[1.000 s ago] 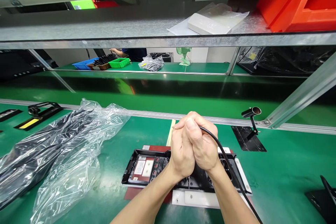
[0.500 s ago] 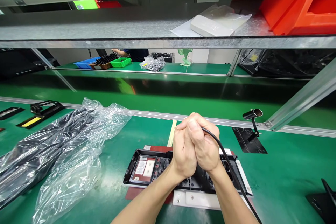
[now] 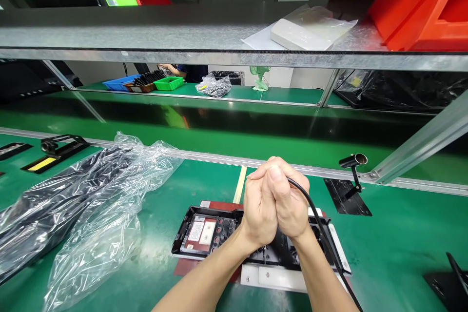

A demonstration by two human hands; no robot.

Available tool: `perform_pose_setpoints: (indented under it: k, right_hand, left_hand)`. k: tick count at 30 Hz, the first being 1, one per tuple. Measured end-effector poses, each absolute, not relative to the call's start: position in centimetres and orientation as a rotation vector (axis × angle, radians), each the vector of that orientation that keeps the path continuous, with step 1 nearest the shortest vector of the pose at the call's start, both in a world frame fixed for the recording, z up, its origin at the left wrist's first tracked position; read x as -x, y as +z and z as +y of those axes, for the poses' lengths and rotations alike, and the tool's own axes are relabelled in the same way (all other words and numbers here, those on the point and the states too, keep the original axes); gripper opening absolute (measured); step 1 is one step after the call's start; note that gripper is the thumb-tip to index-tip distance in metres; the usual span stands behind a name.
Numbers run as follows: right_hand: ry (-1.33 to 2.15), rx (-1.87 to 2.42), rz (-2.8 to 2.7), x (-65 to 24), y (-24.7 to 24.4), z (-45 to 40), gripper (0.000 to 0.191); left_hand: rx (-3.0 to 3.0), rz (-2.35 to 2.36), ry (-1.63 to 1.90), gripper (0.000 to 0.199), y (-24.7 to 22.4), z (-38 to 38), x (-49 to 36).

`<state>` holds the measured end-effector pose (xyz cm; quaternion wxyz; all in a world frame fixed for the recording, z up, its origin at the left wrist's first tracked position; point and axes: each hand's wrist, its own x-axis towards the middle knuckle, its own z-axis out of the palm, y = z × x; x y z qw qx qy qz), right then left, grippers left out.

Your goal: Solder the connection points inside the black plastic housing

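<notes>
My left hand (image 3: 259, 209) and my right hand (image 3: 291, 200) are pressed together, both closed, above the middle of a black plastic housing (image 3: 183, 234). A black cable (image 3: 319, 222) comes out at the top of my right hand and runs down past my right forearm to the bottom edge. The cable's end is hidden inside the hands. Under the housing lies a dark red fixture (image 3: 185, 266) with white blocks (image 3: 288, 279). Part of the housing is covered by my hands and forearms.
Clear plastic bags (image 3: 98, 224) with dark contents lie at the left. A black stand with a tube (image 3: 353, 160) is at the right, near the metal frame. Above runs a metal shelf (image 3: 146, 29) with a red bin (image 3: 409, 14). Another person's hand (image 3: 170, 69) shows far back.
Both hands, still clasped, have shifted very slightly to the right over the housing, along with the cable. The camera view has tilted a little.
</notes>
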<state>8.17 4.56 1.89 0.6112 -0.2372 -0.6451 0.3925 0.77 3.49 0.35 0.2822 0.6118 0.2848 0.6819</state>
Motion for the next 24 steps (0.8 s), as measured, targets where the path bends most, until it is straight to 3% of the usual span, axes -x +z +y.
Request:
perform_pose_setpoints:
  k: [24]
  right_hand:
    - [0.893,0.556,-1.493,-8.13,1.73,4.43,0.035]
  left_hand:
    - [-1.681,0.817,1.784,0.047,0.23,3.25,-0.72]
